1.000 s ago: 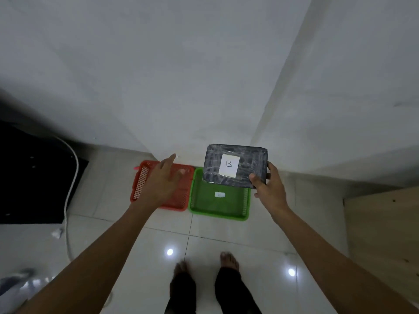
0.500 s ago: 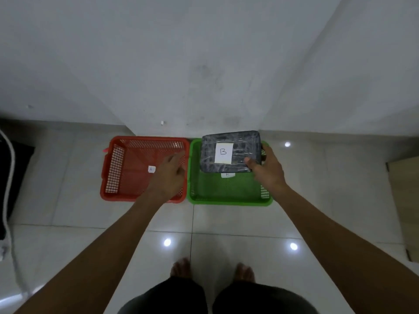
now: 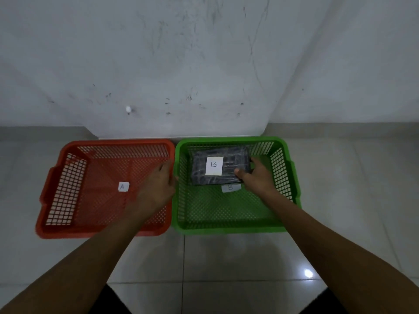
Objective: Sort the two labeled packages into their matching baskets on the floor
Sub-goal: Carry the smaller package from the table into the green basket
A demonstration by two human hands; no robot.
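Two mesh baskets sit side by side on the floor against the wall. The red basket (image 3: 65, 184) on the left has a white tag marked A on its bottom and nothing else in it. The green basket (image 3: 281, 173) on the right has a tag marked B. Inside the green basket, at its far half, is a dark plastic-wrapped package (image 3: 199, 175) with a white B label, and my right hand (image 3: 256, 177) grips its right edge. My left hand (image 3: 158, 189) hovers over the red basket's right side, fingers loosely apart, holding nothing. No package marked A is in view.
A scuffed white wall (image 3: 204, 64) rises directly behind the baskets, with a small white knob low on it. Glossy pale floor tiles (image 3: 226, 264) spread around and in front of the baskets. My dark trouser legs show at the bottom edge.
I have bent down much closer to the baskets. My right hand lowered the B package from above the green basket into it. My left hand stayed over the red basket.
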